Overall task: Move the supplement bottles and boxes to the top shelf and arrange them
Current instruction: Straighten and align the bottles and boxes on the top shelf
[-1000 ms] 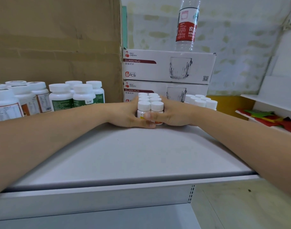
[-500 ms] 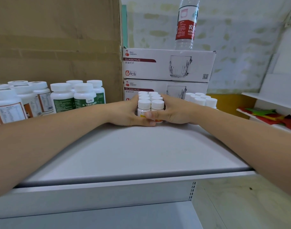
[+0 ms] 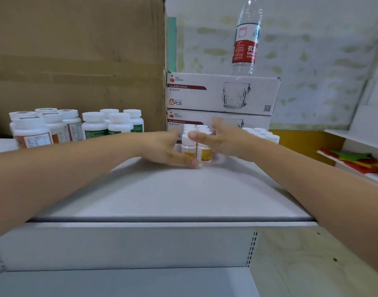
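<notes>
Small bottles [image 3: 203, 154], at least six white caps, yellow labels unreadable, stand on the shelf [image 3: 183, 196] before two stacked boxes [image 3: 216, 93] reading "RED CHERRY GLASS MUG, 6 PCS". Left hand [image 3: 162, 148] and right hand [image 3: 225, 140] flank them, fingers [image 3: 216, 125] spread apart.

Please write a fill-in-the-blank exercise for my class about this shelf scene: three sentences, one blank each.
The water bottle stands on ___ stacked glass mug boxes. The small bottles between the left hand and the right hand have ___ caps. The larger bottles stand in front of a big brown box made of ___.
Missing words: two; white; cardboard.
</notes>
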Available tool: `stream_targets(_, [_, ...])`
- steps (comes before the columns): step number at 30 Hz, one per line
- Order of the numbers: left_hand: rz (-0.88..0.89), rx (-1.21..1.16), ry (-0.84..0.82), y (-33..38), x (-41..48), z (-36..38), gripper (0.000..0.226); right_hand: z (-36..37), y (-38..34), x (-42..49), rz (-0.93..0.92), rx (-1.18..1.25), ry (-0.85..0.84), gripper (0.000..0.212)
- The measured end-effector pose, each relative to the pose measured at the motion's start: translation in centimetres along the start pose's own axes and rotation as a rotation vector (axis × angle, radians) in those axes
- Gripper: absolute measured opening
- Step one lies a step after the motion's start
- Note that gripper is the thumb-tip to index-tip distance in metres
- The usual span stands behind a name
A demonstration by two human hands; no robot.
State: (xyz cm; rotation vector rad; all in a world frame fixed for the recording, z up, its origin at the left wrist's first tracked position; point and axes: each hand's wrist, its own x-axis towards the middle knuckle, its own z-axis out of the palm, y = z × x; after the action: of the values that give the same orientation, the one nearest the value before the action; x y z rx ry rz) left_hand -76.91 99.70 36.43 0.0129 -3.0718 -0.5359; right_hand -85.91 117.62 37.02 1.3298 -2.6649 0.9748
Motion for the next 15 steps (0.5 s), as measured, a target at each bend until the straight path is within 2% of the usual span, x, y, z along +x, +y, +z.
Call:
stream_targets(1, [-0.019,0.012,0.004,0.3,-0.6,-0.4,0.115,-0.2,-0.5,-0.1,0.004,0.005,0.044,0.109])
stream_targets(2, [-0.015,0.013,0.013,0.8,-1.2,-0.8,0.113,-0.4,-0.8,0.0,-0.021,0.046,0.09,0.11])
stream_targets(5, [0.021,-0.02,0.068,2.1,-3.5,-2.5,0.123,-1.8,-1.9,0.1,-0.151,0.098,0.206,0.089])
stream_targets(8, [0.01,0.007,0.239,2.4,-6.8,-5.5,0.13,-2.8,-3.8,-0.1,-0.151,0.102,0.191,0.095])
stream_targets(10, [-0.064,0.018,0.319,1.4,-8.9,-7.5,0.137,-2.8,-5.9,-0.4,-0.204,0.166,0.226,0.089])
stream_targets(12, [-0.131,0.01,0.353,-0.3,-10.6,-8.7,0.14,-2.0,-7.9,-0.3,-0.227,0.257,0.232,0.087])
stream_targets(15, [-0.201,-0.045,0.365,-3.3,-12.3,-9.2,0.14,1.0,-10.8,0.6,-0.181,0.283,0.131,0.09])
